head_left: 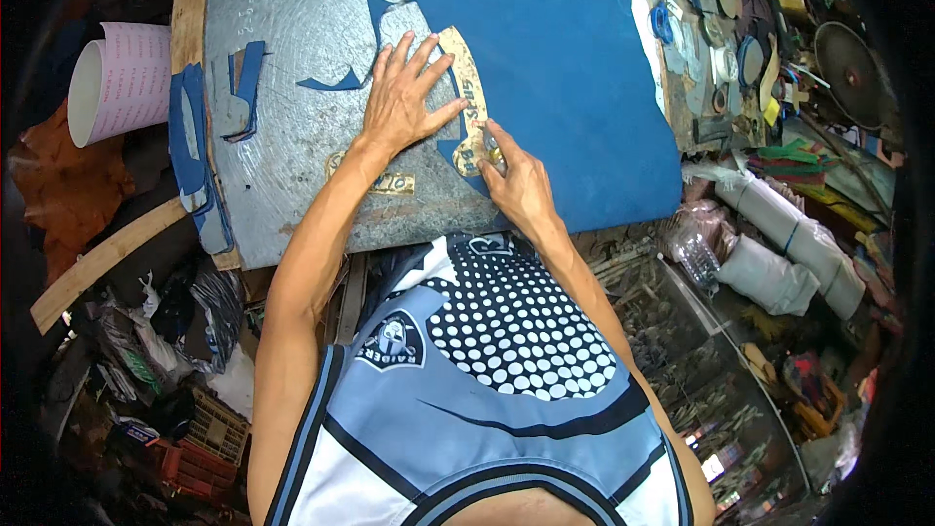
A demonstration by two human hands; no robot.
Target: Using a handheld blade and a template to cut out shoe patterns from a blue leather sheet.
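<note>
Left hand and right hand at tan curved template, blue sheet's left edge.
Left: fingers spread, tips on template's edge, seemingly to stop it sliding. Right: fingers curled at its 6 o'clock end; cannot tell whether clamped on anything. Sheet extends toward 3 o'clock; blue offcut, 9 o'clock, on metal tabletop.
</note>
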